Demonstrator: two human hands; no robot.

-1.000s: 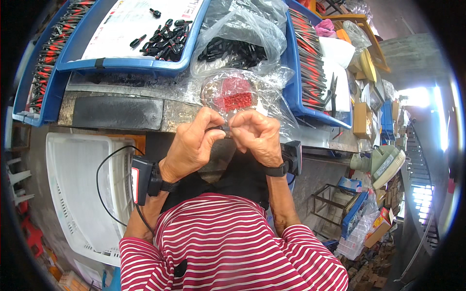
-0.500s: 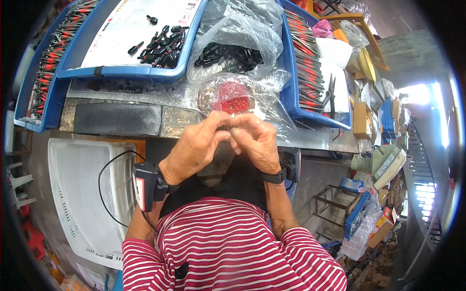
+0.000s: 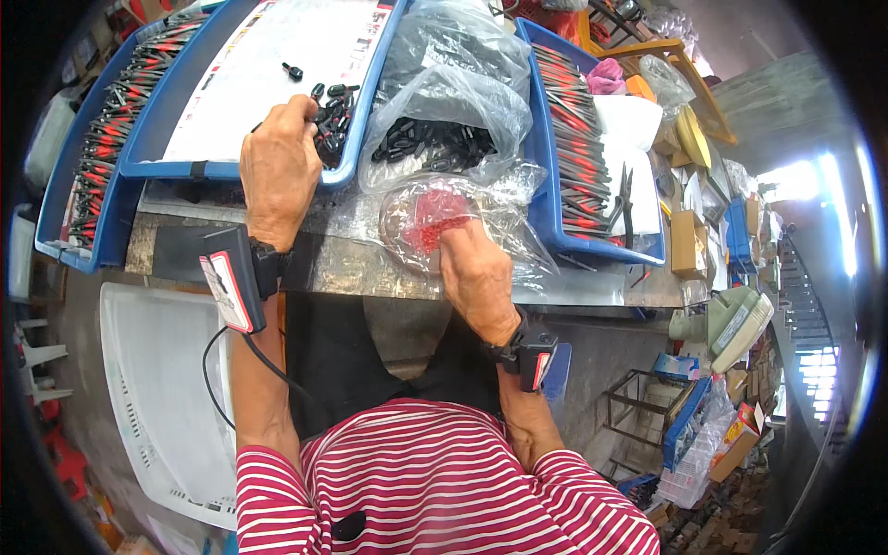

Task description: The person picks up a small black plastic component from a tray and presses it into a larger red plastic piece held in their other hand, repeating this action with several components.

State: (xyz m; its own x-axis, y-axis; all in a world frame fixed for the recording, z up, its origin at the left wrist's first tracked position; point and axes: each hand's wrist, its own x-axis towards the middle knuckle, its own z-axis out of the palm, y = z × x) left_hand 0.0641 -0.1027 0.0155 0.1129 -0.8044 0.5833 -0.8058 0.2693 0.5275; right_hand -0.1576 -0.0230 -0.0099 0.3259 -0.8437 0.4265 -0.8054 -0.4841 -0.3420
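My left hand (image 3: 280,166) reaches over the near rim of a blue tray (image 3: 213,170). Its fingers are curled together beside a pile of small black parts with narrow tips (image 3: 335,125); what they hold, if anything, is hidden. One black part (image 3: 292,71) lies alone farther back on white paper. My right hand (image 3: 478,282) dips its bunched fingertips into small red pieces (image 3: 440,215), which lie in a round dish covered with clear plastic film (image 3: 396,231). Whether a red piece is pinched there cannot be seen.
A clear plastic bag (image 3: 504,111) of black parts stands between the trays. Rows of red-and-grey pen-like tools fill a left tray (image 3: 134,120) and a right tray (image 3: 578,139). Black-handled pliers (image 3: 625,208) rest in the right one. A white crate (image 3: 153,388) stands below the bench.
My hands were together in front of the dish and have parted. The left has moved up and left to the black parts, the right onto the red pieces.
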